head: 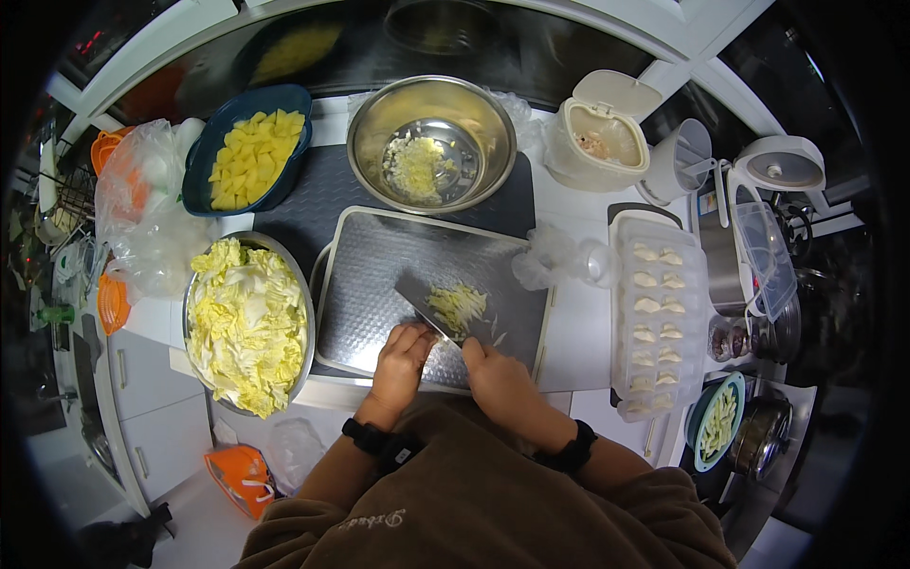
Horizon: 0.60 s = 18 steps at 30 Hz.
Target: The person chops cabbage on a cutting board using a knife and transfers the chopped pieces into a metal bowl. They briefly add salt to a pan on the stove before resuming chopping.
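A kitchen knife (421,308) angles across the metal cutting board (377,277), its handle in the grip of my right hand (498,377). Close along the blade's left side, my left hand (399,366) has its fingers curled down at the board. Whatever lies under those fingertips is mostly hidden. Shredded napa cabbage (458,306) sits in a small heap just right of the blade, with a few pale slivers beside it. Behind the board stands a stainless steel bowl (501,171) with chopped cabbage (416,167) in it. Cabbage leaves (249,320) pile high in another metal bowl (307,334) at the left.
A blue basin (195,178) of cut potatoes (256,156) stands back left beside plastic bags (153,235). On the right are a lidded tray of dumplings (657,313), a crumpled plastic bag (544,259), a cream container (597,142) and a teal bowl (718,419) of green pieces.
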Each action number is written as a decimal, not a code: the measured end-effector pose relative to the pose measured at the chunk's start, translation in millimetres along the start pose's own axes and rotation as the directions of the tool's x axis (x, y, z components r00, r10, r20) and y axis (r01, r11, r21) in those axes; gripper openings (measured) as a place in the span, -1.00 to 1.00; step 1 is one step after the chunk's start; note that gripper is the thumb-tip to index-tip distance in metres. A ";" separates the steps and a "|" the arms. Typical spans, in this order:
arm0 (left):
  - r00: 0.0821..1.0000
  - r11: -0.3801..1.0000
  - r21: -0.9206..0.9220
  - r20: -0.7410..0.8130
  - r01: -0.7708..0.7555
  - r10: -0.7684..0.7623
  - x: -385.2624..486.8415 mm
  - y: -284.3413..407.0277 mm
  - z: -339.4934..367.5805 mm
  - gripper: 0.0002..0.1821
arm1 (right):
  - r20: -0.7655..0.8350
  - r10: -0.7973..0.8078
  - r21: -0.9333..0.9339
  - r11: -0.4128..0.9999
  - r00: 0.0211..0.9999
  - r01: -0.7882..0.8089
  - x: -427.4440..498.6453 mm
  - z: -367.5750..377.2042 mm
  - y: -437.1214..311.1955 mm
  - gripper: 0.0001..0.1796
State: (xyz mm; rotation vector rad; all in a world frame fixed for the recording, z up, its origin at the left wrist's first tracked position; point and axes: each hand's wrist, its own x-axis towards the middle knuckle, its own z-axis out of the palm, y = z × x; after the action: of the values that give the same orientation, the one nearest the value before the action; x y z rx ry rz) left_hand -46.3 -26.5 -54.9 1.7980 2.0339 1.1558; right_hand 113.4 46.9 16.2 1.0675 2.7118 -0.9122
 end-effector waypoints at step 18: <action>1.000 0.995 -0.099 -0.023 0.016 -0.018 -1.2 -4.7 -6.3 -0.89 | -0.056 0.050 0.142 0.989 0.997 -0.041 -7.4 -1.1 -1.2 -0.90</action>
State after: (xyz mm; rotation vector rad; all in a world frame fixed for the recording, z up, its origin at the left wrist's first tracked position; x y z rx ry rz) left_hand -53.4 -30.0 -54.1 1.7251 1.9641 1.2552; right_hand 118.3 42.5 19.8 1.1949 2.6918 -1.0953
